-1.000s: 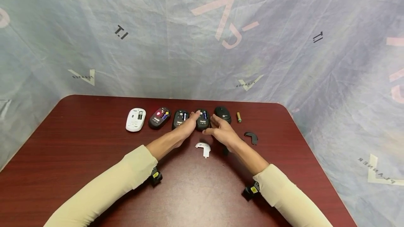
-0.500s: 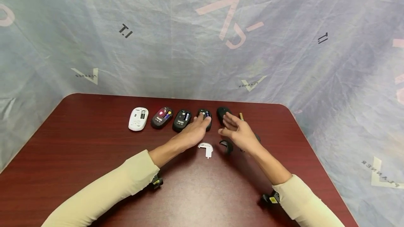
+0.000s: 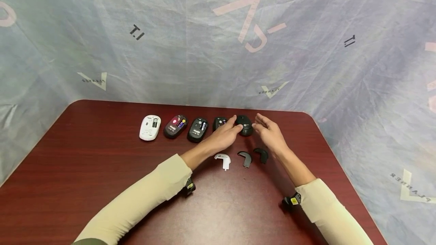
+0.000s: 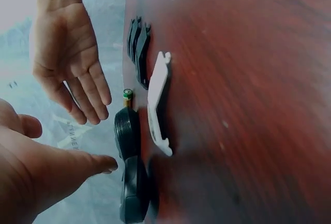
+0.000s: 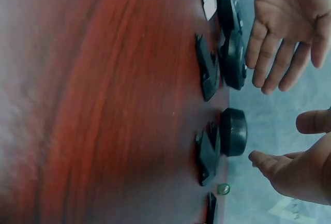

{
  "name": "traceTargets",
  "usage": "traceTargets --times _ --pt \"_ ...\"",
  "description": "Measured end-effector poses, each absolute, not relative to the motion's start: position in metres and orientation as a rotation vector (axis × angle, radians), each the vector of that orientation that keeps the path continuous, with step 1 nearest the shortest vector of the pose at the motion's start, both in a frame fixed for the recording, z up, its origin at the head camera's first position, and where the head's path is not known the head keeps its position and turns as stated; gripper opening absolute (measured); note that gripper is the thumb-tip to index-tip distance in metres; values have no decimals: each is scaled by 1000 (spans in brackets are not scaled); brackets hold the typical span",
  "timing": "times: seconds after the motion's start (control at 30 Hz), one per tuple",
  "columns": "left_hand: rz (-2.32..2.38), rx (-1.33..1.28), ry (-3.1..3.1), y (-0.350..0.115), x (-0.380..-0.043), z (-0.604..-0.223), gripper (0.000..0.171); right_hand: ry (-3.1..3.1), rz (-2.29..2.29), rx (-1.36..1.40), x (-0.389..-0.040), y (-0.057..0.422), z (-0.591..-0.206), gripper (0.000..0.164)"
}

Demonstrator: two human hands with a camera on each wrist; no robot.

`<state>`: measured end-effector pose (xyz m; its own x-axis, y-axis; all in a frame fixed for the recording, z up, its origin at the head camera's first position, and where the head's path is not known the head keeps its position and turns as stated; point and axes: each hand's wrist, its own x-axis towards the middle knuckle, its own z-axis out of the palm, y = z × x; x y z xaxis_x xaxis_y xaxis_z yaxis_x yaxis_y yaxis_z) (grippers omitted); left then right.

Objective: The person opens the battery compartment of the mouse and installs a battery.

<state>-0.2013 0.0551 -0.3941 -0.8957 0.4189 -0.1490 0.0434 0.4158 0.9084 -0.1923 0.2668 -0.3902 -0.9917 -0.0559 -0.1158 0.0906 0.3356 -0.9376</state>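
Observation:
A black computer mouse [image 3: 244,126] lies right side up at the right end of a row. My left hand [image 3: 223,137] is just left of this mouse, fingers extended, overlapping part of a black mouse with its battery bay uncovered [image 3: 219,121]. On the other side, my right hand [image 3: 271,134] is held with fingers extended towards the upright mouse. Both palms face each other in the left wrist view, where the right hand [image 4: 72,61] has nothing in it. In the right wrist view, the left hand [image 5: 284,25] likewise holds nothing.
Farther left lie a white mouse [image 3: 150,127], a red-and-black mouse [image 3: 175,126] and a black mouse [image 3: 197,129], undersides up. In front are a white battery cover [image 3: 223,159] and black covers [image 3: 245,158]. A battery [image 4: 128,99] stays hidden in the head view.
My left hand has moved right, past the open black mice, to the upright mouse. My right hand has shifted right and now covers the battery in the head view.

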Motion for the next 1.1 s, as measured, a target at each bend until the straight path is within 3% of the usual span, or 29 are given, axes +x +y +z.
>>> traceTargets --times 0.23,1.1 --pt "1519 318 2298 72 -217 -405 70 2532 -1585 71 -209 271 -400 70" --pt "1590 158 2113 93 -227 -405 71 2499 -1493 41 -232 269 -414 77"
